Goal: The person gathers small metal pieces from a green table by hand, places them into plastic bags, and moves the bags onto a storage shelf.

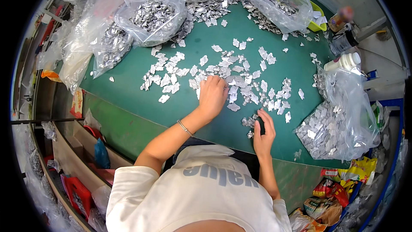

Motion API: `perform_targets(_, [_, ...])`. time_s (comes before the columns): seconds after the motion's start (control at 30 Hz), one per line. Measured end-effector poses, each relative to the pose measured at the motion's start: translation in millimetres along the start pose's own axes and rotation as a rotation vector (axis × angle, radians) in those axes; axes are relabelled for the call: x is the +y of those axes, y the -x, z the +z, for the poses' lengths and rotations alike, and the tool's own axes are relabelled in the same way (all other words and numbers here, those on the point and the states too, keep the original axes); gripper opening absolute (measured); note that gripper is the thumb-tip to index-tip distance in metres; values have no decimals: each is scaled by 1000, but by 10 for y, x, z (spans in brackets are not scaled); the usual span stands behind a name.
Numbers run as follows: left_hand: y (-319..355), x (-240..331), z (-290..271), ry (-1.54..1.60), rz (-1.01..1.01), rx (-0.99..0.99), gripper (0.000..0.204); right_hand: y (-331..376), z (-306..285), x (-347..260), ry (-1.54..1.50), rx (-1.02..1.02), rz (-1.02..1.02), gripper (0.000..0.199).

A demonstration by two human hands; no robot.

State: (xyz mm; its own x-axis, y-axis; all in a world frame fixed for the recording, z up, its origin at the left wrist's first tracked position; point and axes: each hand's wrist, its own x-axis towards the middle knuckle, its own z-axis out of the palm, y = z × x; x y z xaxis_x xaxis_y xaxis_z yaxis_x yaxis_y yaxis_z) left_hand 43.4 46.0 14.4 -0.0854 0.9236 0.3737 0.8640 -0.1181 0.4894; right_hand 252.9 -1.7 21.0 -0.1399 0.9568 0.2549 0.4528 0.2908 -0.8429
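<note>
The green counter (124, 88), far edge hidden by clear bags (148, 39), has open surface at near left. The left hand (213, 96), bent over silver pieces (245, 89) mid-counter, hides its fingertips and any grip; the right hand (264, 135) curves half open, visibly holding nothing, beside a small cluster (249, 121).

Left hand (213, 96) palm down, farther forward than right hand (263, 135)

Silvery, wavy-edged metal pieces (233, 107) lie scattered, some overlapping, from ten to three o'clock. A small clump (247, 121) sits at four.
</note>
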Motion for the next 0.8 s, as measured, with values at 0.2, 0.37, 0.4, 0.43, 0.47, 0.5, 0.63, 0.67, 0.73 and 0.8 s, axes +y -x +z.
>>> perform_targets(0.2, [168,234,-41,293,72,-90,10,-10,-5,1,-23,-25,12,28])
perform_targets(0.37, [135,152,-65,41,1,-80,14,11,9,6,-19,-32,18,29])
perform_targets(0.4, [111,119,-91,35,-13,-88,14,7,9,17,-21,-35,15,29])
perform_targets(0.43, [107,77,-92,84,7,-119,15,5,10,20,-16,-35,14,29])
perform_targets(0.47, [106,77,-93,95,28,-103,15,4,11,22,-12,-35,14,29])
perform_targets(0.5, [115,89,-91,106,48,-89,14,8,11,25,-7,-36,16,29])
perform_targets(0.63, [164,305,-189,346,-27,-119,14,10,7,19,-11,-25,23,29])
perform_targets(0.67, [204,381,-163,429,-7,-132,14,0,12,13,-14,-23,33,29])
perform_targets(0.73, [289,549,-117,591,30,-150,13,-2,3,-1,-15,-31,44,29])
perform_targets(0.8, [404,542,-18,439,115,-230,20,11,-8,5,-8,-42,51,29])
